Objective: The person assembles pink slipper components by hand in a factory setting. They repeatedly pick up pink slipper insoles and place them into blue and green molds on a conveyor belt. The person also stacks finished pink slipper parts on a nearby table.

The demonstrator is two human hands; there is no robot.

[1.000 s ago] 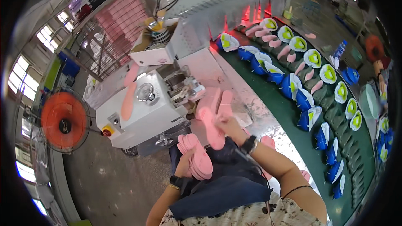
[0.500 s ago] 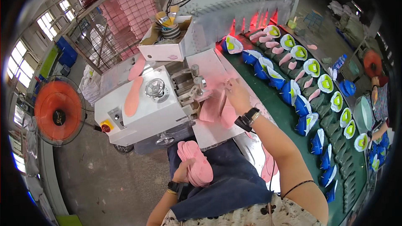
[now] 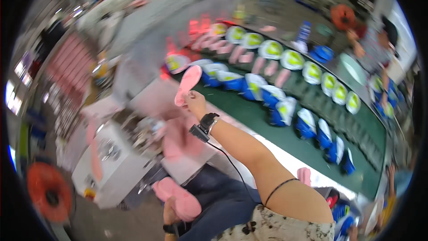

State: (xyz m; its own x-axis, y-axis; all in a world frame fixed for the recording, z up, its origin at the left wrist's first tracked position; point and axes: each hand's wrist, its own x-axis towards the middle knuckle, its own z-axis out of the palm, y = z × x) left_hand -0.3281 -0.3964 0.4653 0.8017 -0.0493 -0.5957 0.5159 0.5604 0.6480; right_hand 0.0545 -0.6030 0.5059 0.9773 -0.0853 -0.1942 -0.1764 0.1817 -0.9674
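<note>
Right hand (image 3: 195, 102), fingers pinched on the lower end of a pink insole (image 3: 187, 84), raised just beside the green conveyor belt (image 3: 249, 114); the insole looks thin, light and floppy, best gripped at one end. Left hand (image 3: 170, 209), below the belt, clasps a stack of pink insoles (image 3: 178, 196)

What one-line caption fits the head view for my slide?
Right hand lifts a pink insole toward the green conveyor; left hand holds a pink insole stack.
</note>
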